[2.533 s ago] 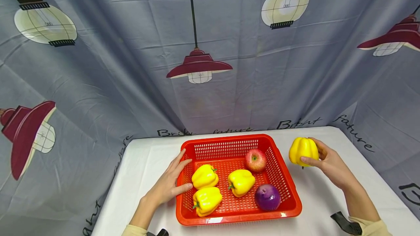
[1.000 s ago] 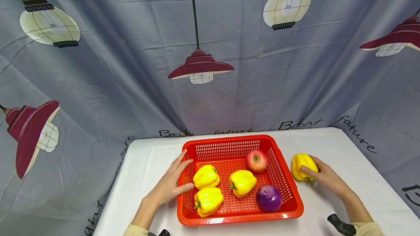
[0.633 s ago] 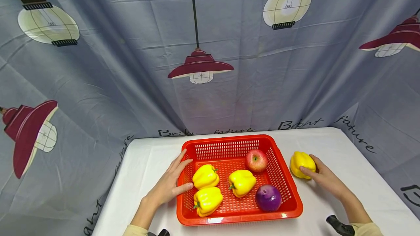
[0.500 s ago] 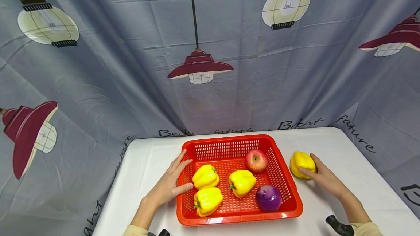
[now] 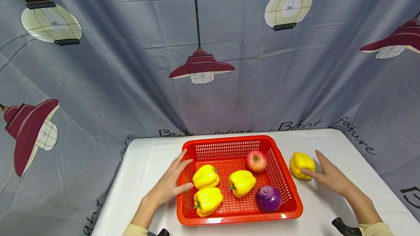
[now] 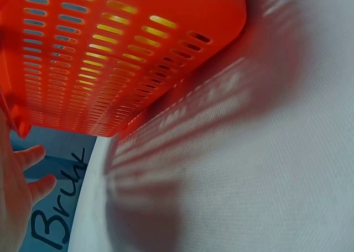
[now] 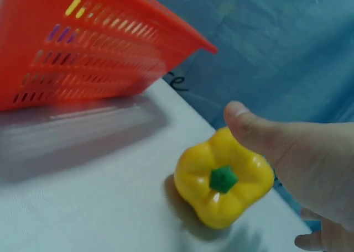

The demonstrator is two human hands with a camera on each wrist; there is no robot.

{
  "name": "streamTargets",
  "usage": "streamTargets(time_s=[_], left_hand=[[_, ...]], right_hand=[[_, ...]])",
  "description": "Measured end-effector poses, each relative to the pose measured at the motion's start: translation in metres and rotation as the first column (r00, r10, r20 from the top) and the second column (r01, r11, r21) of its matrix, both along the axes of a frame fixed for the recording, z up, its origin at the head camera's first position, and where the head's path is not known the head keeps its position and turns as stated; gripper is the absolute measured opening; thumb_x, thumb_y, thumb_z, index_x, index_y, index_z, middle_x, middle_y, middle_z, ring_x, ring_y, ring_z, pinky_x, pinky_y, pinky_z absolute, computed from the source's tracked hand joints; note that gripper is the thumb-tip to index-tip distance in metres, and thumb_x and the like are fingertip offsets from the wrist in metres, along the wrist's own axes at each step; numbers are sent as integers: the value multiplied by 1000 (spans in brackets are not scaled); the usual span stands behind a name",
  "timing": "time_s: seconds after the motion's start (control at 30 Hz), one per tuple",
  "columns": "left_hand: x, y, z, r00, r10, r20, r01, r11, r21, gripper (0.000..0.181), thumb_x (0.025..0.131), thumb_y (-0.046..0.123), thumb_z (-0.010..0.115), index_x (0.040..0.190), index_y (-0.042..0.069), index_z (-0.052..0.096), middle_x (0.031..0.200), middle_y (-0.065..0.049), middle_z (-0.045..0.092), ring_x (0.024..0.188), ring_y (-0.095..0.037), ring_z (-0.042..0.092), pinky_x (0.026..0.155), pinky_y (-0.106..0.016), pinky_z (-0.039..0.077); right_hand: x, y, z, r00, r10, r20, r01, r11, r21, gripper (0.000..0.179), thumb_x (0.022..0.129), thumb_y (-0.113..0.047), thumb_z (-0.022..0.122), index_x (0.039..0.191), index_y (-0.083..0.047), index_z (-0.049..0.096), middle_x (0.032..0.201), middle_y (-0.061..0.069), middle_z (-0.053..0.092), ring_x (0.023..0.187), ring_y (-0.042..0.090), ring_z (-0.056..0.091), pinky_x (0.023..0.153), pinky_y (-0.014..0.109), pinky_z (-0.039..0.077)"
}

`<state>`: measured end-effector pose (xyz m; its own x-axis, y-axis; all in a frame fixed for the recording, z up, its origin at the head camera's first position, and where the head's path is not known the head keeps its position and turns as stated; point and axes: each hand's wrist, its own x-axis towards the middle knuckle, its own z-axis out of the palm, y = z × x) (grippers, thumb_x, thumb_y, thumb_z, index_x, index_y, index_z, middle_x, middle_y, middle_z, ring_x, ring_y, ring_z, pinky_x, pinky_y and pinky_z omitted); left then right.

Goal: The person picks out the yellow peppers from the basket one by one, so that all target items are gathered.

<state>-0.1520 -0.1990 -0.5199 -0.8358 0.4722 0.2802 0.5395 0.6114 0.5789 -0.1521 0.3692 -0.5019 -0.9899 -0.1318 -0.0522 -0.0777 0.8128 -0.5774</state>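
In the head view a red plastic basket (image 5: pixel 236 220) holds three yellow bell peppers, one of them (image 5: pixel 242 183) near the middle, plus a red apple (image 5: pixel 256 161) and a round purple vegetable or fruit (image 5: pixel 268 198). My left hand (image 5: pixel 167 183) lies along the basket's left rim with fingers extended and thumb reaching over it. To the right of the basket, another yellow bell pepper (image 5: pixel 301 165) rests on the white tablecloth, its green stem (image 7: pixel 223 179) facing the right wrist camera. Beside this pepper is my right hand (image 5: pixel 333 177), fingers spread away, thumb overlapping the pepper in view.
White cloth covers the table (image 5: pixel 147 163) on both sides of the basket. A grey-blue curtain (image 5: pixel 131 65) printed with lamps and lettering hangs behind and around the table. Dark straps (image 5: pixel 346 227) sit at the wrists.
My right hand has lowered the yellow bell pepper onto the table, then let it go; its fingers have opened away to the right. The left hand has stayed at the basket rim.
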Motion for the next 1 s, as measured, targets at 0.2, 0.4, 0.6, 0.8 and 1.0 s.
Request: streamTargets(time_s=[0.2, 0.4, 0.6, 0.8, 1.0], left_hand=[[0, -1, -1, 1000, -2, -3, 2, 1000, -8, 74, 89, 46, 67, 155, 24, 41, 169, -2, 11, 151, -25, 20, 106, -67, 33], [0, -1, -1, 1000, -8, -12, 8, 1000, -7, 74, 89, 45, 68, 155, 26, 39, 169, -2, 11, 151, -25, 20, 107, -66, 33], [-1, 0, 1, 1000, -13, 3, 13, 1000, -7, 74, 89, 46, 68, 155, 27, 39, 169, 0, 10, 151, -24, 19, 107, -66, 33], [-1, 1, 2, 1000, -11, 15, 11, 1000, -6, 74, 90, 46, 68, 155, 25, 40, 169, 0, 9, 151, -22, 19, 108, -65, 32], [-1, 0, 1, 1000, -13, 8, 13, 1000, 1, 74, 90, 44, 68, 155, 27, 39, 169, -1, 9, 151, -23, 19, 108, -65, 32]], right_hand=[[5, -5, 16, 997, 43, -65, -35, 993, 110, 101, 94, -48, 67, 149, 21, 18, 150, 48, 14, 137, 66, 14, 104, 78, 16], [13, -22, 38, 991, 68, -111, -42, 973, 226, 103, 91, -55, 68, 150, 17, 24, 153, 43, 18, 139, 63, 16, 102, 78, 20], [14, -38, 57, 983, 94, -156, -38, 944, 328, 102, 89, -60, 67, 148, 16, 33, 151, 42, 27, 135, 64, 25, 102, 77, 25], [12, -52, 74, 981, 127, -149, -69, 937, 343, 102, 89, -62, 66, 149, 14, 34, 152, 40, 29, 135, 63, 26, 103, 75, 26], [10, -71, 89, 976, 179, -126, -129, 936, 327, 104, 87, -65, 66, 150, 11, 34, 154, 37, 29, 139, 60, 25, 104, 74, 27]])
